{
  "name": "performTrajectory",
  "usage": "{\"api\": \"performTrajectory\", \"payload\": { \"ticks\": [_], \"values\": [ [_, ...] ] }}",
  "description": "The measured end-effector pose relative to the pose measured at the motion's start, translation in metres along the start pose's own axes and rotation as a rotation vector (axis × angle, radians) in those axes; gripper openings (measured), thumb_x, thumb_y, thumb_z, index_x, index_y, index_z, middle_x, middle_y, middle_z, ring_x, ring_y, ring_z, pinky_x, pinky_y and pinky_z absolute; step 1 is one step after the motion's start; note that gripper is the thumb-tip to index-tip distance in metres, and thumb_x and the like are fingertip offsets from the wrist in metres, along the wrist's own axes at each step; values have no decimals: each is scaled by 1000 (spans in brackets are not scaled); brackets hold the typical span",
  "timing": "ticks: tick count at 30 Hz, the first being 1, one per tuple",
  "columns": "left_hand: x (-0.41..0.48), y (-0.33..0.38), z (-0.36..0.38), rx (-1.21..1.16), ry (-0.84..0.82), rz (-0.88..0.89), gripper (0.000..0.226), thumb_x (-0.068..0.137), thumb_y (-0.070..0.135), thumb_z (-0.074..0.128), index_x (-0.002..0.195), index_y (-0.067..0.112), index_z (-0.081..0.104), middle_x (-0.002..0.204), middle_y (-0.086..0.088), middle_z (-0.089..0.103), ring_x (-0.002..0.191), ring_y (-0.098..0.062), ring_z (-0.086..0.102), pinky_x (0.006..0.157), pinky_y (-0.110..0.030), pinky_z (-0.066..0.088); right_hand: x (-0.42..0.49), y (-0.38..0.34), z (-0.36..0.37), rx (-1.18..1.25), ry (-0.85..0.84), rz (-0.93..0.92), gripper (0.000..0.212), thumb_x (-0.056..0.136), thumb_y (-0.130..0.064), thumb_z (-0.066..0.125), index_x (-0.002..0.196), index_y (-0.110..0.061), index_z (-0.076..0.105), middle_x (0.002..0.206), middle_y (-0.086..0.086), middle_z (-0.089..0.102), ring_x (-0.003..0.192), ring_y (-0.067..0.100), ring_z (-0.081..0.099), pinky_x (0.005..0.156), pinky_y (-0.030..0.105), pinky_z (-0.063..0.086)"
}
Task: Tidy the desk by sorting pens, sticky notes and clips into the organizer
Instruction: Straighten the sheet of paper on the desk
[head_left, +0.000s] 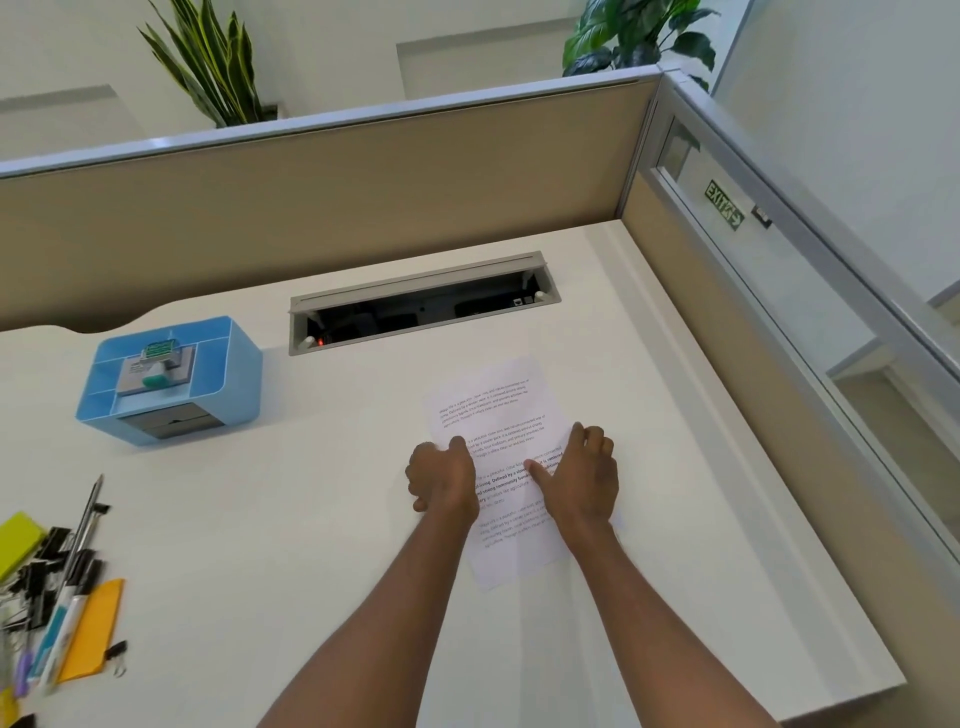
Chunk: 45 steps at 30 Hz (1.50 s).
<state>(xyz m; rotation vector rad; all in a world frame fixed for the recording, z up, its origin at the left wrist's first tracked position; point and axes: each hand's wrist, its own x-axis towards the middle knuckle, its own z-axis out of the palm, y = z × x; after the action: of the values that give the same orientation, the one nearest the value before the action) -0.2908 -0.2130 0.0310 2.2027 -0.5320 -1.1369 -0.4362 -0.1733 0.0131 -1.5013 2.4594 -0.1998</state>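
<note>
1. Left hand (441, 480) at the left edge of a printed sheet (493, 410), thumb on top, fingers curled in, pinching that edge.
2. Right hand (582, 478) at the sheet's right edge, thumb stretched flat across the text, other fingers curled round the edge, so gripping it too by the look of it.
3. Sheet lying a bit tilted on the white surface (311, 519), right of middle, just near of the open cable hatch (421, 306).
4. Blue organizer (166, 374) over on the far left, well apart from both hands. Grey block plus something green-topped in its middle compartment, can't tell what exactly. Dark drawers in the near face.
5. Stuff to sort all heaped at the near left edge:
   - pens (78, 571) and markers lying roughly parallel, pointing far
   - black binder clips (41, 571) bunched left of the pens and partly under them
   - lime sticky note pad (18, 540) at the far-left end of the heap
   - orange pad (93, 629) just right of the pens, partly tucked under them, probably sticky notes
   - one stray clip (117, 652) just beside the orange pad's right edge
6. Whole heap well apart from the organizer and from both hands.
7. Beige partition (311, 197) along the far side, with two leafy plants behind it. Green exit sign (724, 205) showing mirrored in the glass panel on the right.
</note>
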Motion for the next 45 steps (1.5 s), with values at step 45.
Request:
{"api": "performTrajectory", "payload": {
  "ticks": [45],
  "values": [
    [138, -88, -296, -96, -139, 256, 24, 81, 6, 82, 100, 15, 72, 87, -10, 76, 78, -28, 70, 84, -47, 62, -134, -162, 46, 773, -234, 17, 9, 83, -8, 79, 89, -6, 72, 79, 2, 71, 72, 14, 64, 64, 18, 46]
  ]
}}
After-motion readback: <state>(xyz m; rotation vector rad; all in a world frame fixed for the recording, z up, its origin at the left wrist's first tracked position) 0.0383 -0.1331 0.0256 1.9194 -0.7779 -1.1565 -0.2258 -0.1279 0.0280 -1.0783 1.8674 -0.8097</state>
